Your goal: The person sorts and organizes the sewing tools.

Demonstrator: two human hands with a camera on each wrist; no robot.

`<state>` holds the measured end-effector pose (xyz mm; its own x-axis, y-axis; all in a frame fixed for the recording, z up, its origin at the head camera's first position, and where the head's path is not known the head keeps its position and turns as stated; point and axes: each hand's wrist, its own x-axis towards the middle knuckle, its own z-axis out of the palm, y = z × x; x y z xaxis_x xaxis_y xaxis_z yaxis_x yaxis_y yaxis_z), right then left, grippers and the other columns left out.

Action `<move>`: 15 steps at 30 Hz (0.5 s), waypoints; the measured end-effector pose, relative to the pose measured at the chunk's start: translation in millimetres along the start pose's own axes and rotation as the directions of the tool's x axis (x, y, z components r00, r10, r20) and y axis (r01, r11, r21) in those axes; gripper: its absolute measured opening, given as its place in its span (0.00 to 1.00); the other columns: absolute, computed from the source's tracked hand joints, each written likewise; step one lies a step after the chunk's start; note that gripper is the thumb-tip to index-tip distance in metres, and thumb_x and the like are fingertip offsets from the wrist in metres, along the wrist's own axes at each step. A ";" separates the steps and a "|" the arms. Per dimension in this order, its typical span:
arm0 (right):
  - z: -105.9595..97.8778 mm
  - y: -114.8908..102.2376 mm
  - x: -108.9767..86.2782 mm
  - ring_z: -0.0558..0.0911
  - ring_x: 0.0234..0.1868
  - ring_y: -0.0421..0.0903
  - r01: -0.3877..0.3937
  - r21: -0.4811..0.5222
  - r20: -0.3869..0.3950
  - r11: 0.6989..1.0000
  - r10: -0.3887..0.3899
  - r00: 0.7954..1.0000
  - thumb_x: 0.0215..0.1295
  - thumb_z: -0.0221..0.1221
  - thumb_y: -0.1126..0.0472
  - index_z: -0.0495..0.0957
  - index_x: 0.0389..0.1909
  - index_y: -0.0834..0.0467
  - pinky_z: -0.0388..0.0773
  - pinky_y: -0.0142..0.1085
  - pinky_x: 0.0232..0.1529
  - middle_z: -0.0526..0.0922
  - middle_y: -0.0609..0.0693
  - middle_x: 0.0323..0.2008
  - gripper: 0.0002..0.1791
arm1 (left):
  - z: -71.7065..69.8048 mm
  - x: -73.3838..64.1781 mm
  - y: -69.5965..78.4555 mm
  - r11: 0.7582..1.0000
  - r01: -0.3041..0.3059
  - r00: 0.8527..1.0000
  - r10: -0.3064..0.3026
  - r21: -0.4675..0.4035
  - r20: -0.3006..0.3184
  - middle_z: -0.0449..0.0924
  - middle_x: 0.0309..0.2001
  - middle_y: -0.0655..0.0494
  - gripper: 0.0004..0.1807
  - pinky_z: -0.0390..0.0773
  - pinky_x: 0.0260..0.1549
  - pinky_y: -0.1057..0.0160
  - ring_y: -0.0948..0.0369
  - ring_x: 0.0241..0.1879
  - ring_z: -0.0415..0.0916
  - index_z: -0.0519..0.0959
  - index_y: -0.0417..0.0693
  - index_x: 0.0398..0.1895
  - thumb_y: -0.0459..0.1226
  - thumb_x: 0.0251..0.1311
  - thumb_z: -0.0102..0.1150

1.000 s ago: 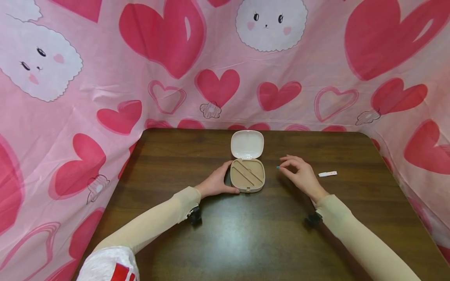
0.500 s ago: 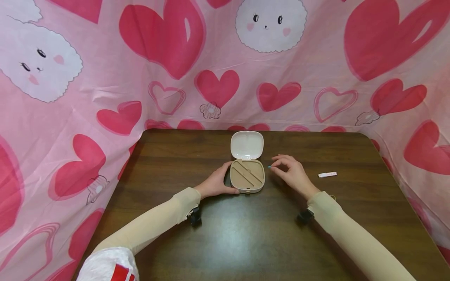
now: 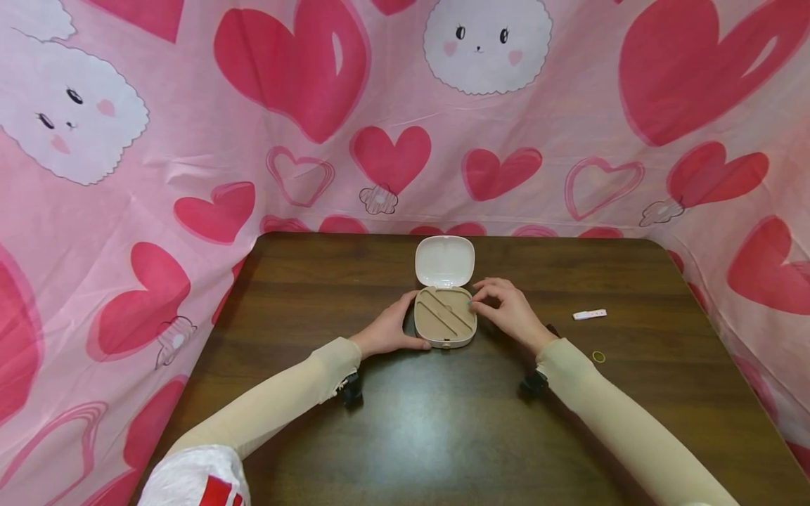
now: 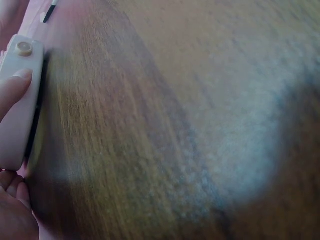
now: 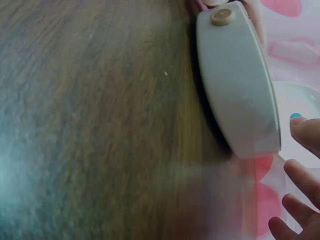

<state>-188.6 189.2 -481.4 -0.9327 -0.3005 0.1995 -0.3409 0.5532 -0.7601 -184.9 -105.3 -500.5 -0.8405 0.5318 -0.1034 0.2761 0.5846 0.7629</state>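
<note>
A small white case [image 3: 446,344] lies on the table with its white lid [image 3: 445,261] raised at the back. Inside it shows a beige insert [image 3: 436,320] with slanting grooves. My left hand [image 3: 391,329] grips the case's left side. Its thumb [image 4: 16,90] lies on the front wall near a round button [image 4: 24,47]. Over the right edge of the insert, my right hand [image 3: 511,316] pinches a tiny teal piece [image 5: 295,115] between thumb and forefinger. Most of that piece is hidden by the fingertips, and I cannot tell its kind.
A small white strip [image 3: 589,314] with pinkish marks lies on the brown table [image 3: 405,436] to the right. Nearer, beside the right sleeve, is a thin yellow-green ring [image 3: 598,357]. A pink heart-patterned cloth [image 3: 405,84] hangs behind the table and along its sides.
My right hand has moved left with the teal piece, from beside the case to over its right edge. The yellow-green ring has come into view. My left hand has stayed on the case.
</note>
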 end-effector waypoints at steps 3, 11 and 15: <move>3.6 -0.9 1.1 0.73 0.66 0.59 -0.007 -0.009 0.027 1.000 0.007 1.000 0.65 0.72 0.60 0.88 0.36 0.56 0.67 0.58 0.67 0.83 0.58 0.57 0.04 | 0.7 0.3 -1.2 1.000 0.006 1.000 -0.006 0.003 0.004 0.62 0.77 0.46 0.61 0.63 0.73 0.48 0.50 0.74 0.63 0.52 0.47 0.82 0.49 0.50 0.82; 9.1 -4.7 3.1 0.73 0.65 0.61 -0.002 -0.033 0.047 0.999 0.003 0.999 0.66 0.71 0.59 0.88 0.37 0.55 0.66 0.59 0.68 0.82 0.58 0.58 0.05 | -0.2 0.5 0.2 1.000 0.015 1.000 -0.015 -0.001 0.015 0.61 0.77 0.46 0.61 0.62 0.74 0.49 0.51 0.75 0.61 0.51 0.49 0.82 0.48 0.51 0.82; 12.1 -2.3 4.1 0.73 0.64 0.61 0.008 -0.048 0.041 0.999 -0.006 0.999 0.67 0.71 0.57 0.88 0.37 0.55 0.67 0.59 0.68 0.81 0.59 0.58 0.05 | -0.9 0.4 1.3 1.000 0.017 1.000 -0.017 -0.001 0.019 0.60 0.78 0.46 0.61 0.62 0.74 0.49 0.51 0.75 0.61 0.50 0.48 0.83 0.49 0.52 0.81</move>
<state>-190.3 177.3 -486.3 -0.9250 -0.3352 0.1791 -0.3538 0.5874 -0.7279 -185.3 -104.9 -499.0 -0.8361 0.5332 -0.1288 0.2607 0.5929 0.7619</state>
